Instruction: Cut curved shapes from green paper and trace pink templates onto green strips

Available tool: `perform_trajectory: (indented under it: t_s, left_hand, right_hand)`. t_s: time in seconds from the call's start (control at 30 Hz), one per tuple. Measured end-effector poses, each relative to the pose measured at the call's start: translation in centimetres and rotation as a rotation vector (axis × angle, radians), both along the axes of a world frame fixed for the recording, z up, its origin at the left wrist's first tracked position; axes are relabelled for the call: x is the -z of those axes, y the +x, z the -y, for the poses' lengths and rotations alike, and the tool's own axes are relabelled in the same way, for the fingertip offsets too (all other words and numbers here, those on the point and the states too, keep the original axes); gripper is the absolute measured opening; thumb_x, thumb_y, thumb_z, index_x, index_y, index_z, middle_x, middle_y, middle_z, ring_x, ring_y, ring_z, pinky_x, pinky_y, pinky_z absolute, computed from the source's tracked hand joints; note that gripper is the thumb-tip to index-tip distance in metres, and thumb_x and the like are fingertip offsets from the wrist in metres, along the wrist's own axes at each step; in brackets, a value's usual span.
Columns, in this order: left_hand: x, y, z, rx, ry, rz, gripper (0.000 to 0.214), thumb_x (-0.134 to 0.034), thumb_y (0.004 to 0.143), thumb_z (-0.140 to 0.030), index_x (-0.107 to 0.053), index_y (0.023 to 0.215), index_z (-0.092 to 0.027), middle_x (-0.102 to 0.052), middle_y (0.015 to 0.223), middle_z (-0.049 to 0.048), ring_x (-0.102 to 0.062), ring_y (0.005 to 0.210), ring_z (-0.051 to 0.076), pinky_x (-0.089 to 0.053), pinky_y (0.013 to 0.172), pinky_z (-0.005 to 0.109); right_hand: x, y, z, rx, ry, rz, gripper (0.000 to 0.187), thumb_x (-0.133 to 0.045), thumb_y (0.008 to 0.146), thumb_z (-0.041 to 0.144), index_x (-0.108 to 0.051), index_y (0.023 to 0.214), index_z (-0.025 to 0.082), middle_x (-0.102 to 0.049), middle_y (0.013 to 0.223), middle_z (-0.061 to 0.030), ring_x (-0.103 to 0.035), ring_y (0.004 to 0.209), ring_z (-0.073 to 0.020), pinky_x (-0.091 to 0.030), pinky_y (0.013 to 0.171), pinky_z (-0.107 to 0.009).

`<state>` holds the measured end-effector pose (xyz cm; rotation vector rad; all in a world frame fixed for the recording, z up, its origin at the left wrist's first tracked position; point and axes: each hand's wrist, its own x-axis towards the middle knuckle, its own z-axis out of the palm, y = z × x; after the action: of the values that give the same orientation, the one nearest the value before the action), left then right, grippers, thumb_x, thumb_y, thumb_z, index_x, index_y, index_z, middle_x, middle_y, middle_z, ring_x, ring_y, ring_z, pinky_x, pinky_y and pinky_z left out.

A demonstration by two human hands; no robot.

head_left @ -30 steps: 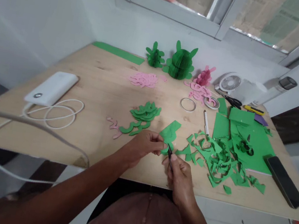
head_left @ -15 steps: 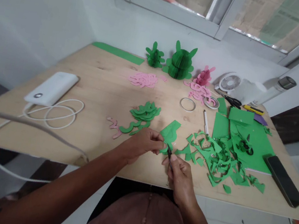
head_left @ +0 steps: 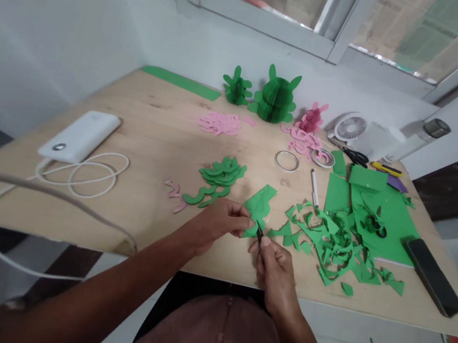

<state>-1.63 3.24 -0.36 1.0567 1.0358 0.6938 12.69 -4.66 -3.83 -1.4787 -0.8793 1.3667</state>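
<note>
My left hand (head_left: 227,218) pinches the lower left edge of a piece of green paper (head_left: 259,202) with one wavy edge. My right hand (head_left: 277,263) is closed around a small pair of dark scissors (head_left: 260,239), their blades against the paper's lower end; the handles are mostly hidden by my fingers. Left of the paper lies a stack of scalloped green cutouts (head_left: 223,172), with curved green strips (head_left: 201,194) and small pink scraps (head_left: 176,194) below it. Green offcuts (head_left: 331,243) are heaped to the right of my right hand.
Green and pink folded paper figures (head_left: 275,98) stand along the wall. A black phone (head_left: 432,275) lies near the right edge, beyond green sheets (head_left: 401,225). A white pen (head_left: 315,188) and tape rings (head_left: 287,160) sit mid-table. At left is a white power bank (head_left: 80,136) with a looped cable.
Very little differs. Both hands stay in nearly the same place at the green paper, and the view has shifted slightly.
</note>
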Motion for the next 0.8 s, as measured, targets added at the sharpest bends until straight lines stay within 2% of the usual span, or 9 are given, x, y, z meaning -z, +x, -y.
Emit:
perform_trajectory:
  t_s: [0.27,0.5,0.7,0.8]
  left_hand:
    - [-0.6,-0.4,-0.4,0.092,0.030,-0.058,0.015,-0.065,0.057,-0.029,-0.058,0.054,-0.017,-0.050,0.047,-0.0054,-0.043,0.048,0.008,-0.035,0.054,0.023]
    - [-1.3,-0.6,-1.0,0.165,0.072,-0.117,0.014,-0.063,0.056,-0.029,-0.058,0.051,-0.017,-0.049,0.045,-0.0059,-0.041,0.047,0.008,-0.031,0.052,0.024]
    - [-1.2,-0.9,-1.6,0.230,0.065,-0.104,0.015,-0.064,0.057,-0.030,-0.059,0.052,-0.017,-0.048,0.045,-0.0052,-0.041,0.047,0.009,-0.029,0.051,0.024]
    - [-1.0,-0.9,-1.5,0.216,0.057,-0.093,0.015,-0.065,0.058,-0.029,-0.058,0.054,-0.017,-0.048,0.048,-0.0055,-0.042,0.049,0.009,-0.030,0.052,0.023]
  right_hand:
    - [-0.8,0.0,0.0,-0.034,-0.013,-0.013,0.055,-0.056,0.074,0.069,-0.062,0.066,0.015,-0.027,0.042,0.0104,-0.017,0.038,-0.0046,-0.010,0.037,-0.021]
    - [-0.9,0.2,-0.1,-0.068,0.022,0.015,0.054,-0.055,0.077,0.067,-0.062,0.068,0.015,-0.027,0.043,0.0099,-0.017,0.038,-0.0054,-0.011,0.037,-0.021]
    - [-0.9,0.0,-0.2,-0.059,0.055,0.046,0.055,-0.054,0.077,0.068,-0.062,0.065,0.016,-0.026,0.042,0.0095,-0.019,0.039,-0.0062,-0.013,0.039,-0.022]
    - [-0.8,0.0,-0.2,-0.048,0.043,0.050,0.055,-0.054,0.076,0.069,-0.062,0.064,0.016,-0.027,0.042,0.0093,-0.020,0.039,-0.0063,-0.014,0.039,-0.022]
